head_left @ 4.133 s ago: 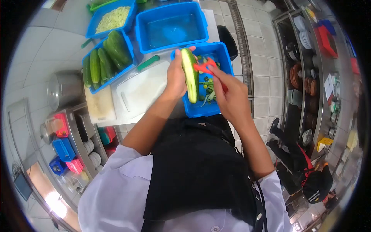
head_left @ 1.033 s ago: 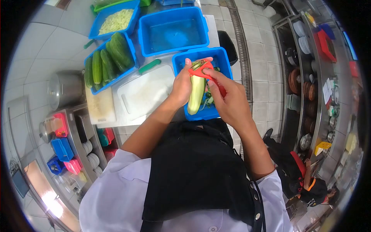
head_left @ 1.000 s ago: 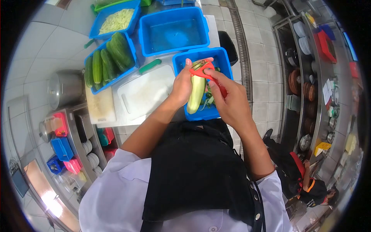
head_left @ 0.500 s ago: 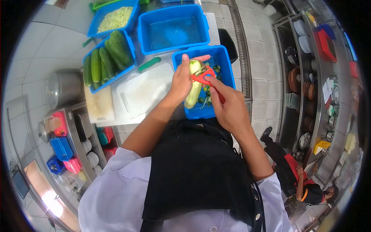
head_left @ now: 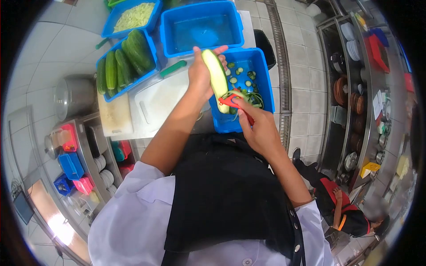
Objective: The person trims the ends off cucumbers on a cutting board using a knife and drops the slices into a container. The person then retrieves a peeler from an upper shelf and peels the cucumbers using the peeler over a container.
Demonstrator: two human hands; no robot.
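A partly peeled cucumber (head_left: 214, 73) lies along my left hand (head_left: 201, 74), which grips it near its far end with some fingers stretched out behind. Pale flesh faces up, with dark green skin along its right side. My right hand (head_left: 261, 128) is closed on a red peeler (head_left: 234, 102) whose head rests at the cucumber's near end. A strip of green peel curls at the blade. Below them stands a blue bin (head_left: 267, 84) with cut cucumber ends and peelings inside.
Whole cucumbers (head_left: 126, 57) fill a blue bin at the left. Beside it are a white cutting board (head_left: 155, 106) and a green-handled knife (head_left: 173, 69). Another blue bin (head_left: 202, 33) and a bin of pale strips (head_left: 134, 17) stand behind. A person (head_left: 337, 199) is at lower right.
The peeler has moved down the cucumber from its far part to its near end. The cucumber has turned, now showing dark skin on its right side, and peel hangs at the blade.
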